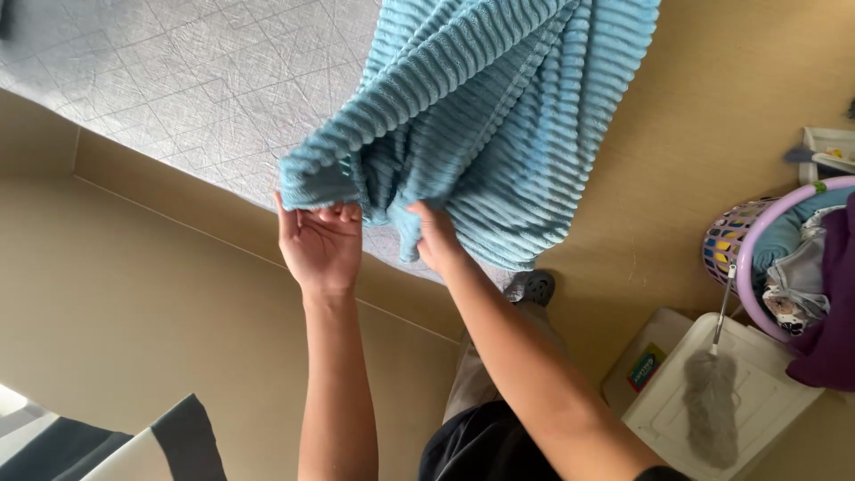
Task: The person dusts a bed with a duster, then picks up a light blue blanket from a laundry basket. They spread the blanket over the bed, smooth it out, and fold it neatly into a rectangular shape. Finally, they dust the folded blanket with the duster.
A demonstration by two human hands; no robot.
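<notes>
- The blanket (481,116) is blue-teal, thick and soft, with raised ribs running across it in rows.
- It hangs bunched in deep folds, gathered at its lower edge where both hands grip it, and spreads wider toward the top of the view.
- Part of it lies over the grey quilted bed surface; the rest hangs past the edge, above the tan floor.

Both forearms are bare, with no sleeves, watch or rings visible on the left hand (322,245) or the right hand (436,239). A black garment (485,445) covers the torso. Light beige trousers (472,379) and a grey perforated clog (533,287) are worn.
</notes>
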